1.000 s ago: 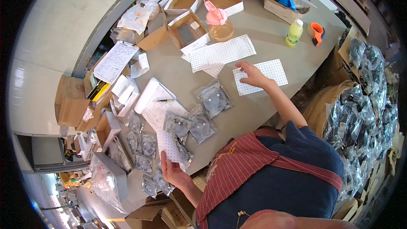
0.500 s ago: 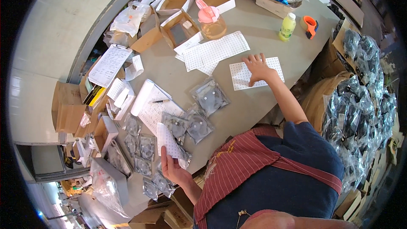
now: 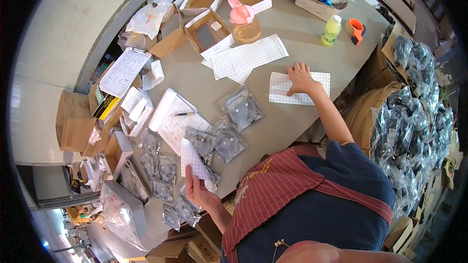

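My right hand (image 3: 302, 82) lies with spread fingers on a white sheet of small printed stickers (image 3: 279, 87), on the right part of the table. Pinched in my left hand (image 3: 199, 192), near the front edge, is a curled sticker sheet (image 3: 191, 159). Its lower part hangs over clear bags there. Just beyond it are clear bags with dark flat parts, among them one bag (image 3: 229, 142) and another bag (image 3: 242, 108) with small round white dots on them. More sticker sheets (image 3: 251, 58) lie overlapped further back.
An open notebook (image 3: 170, 126) with a pen (image 3: 184, 114) lies left of the bags. Beyond stand open cartons (image 3: 207, 31), a pink-lidded jug (image 3: 245, 27), a yellow-green bottle (image 3: 331, 31) and an orange tape dispenser (image 3: 356, 30). Bagged dark parts (image 3: 407, 131) fill cartons at right.
My right hand and the sticker sheet under it have shifted slightly right, and the sheet lies straighter. My left hand keeps its sheet in nearly the same place.
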Available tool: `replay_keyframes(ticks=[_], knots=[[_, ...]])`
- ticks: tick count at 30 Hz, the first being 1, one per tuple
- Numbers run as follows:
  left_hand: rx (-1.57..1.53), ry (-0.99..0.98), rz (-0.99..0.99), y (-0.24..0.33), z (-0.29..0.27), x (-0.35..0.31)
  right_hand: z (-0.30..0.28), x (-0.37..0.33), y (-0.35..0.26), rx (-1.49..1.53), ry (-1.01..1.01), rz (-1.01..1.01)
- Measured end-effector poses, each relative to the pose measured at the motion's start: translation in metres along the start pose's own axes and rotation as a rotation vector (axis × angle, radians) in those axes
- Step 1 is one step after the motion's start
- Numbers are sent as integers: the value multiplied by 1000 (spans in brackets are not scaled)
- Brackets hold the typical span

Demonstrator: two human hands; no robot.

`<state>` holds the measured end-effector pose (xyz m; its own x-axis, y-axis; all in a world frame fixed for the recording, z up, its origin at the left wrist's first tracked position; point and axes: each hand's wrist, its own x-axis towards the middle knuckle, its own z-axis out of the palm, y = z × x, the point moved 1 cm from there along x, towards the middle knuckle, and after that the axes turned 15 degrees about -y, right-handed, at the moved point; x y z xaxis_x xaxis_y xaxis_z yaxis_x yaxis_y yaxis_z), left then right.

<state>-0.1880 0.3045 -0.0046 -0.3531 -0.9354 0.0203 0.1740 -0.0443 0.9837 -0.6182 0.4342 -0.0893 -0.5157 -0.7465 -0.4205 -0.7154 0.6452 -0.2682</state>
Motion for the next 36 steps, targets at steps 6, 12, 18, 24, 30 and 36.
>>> replay_keyframes(ticks=[6, 12, 18, 24, 30, 36], knots=[[25, 24, 6, -1, 4, 2, 7, -2, 5, 47, 90, -38], [99, -19, -20, -4, 3, 4, 31, 16, 30, 311, 154, -57], [209, -7, -30, -17, -9, 5, 8, -1, 4, 494, 220, -178], [283, -51, 32, -7, 1, 2, -6, -9, -26, 1121, -38, -387], [422, -47, 54, 0, 9, 0, -6, -11, -52, 1308, -91, -445], [477, -46, 22, 6, 11, -1, -9, -18, -80, 1494, -94, -465]])
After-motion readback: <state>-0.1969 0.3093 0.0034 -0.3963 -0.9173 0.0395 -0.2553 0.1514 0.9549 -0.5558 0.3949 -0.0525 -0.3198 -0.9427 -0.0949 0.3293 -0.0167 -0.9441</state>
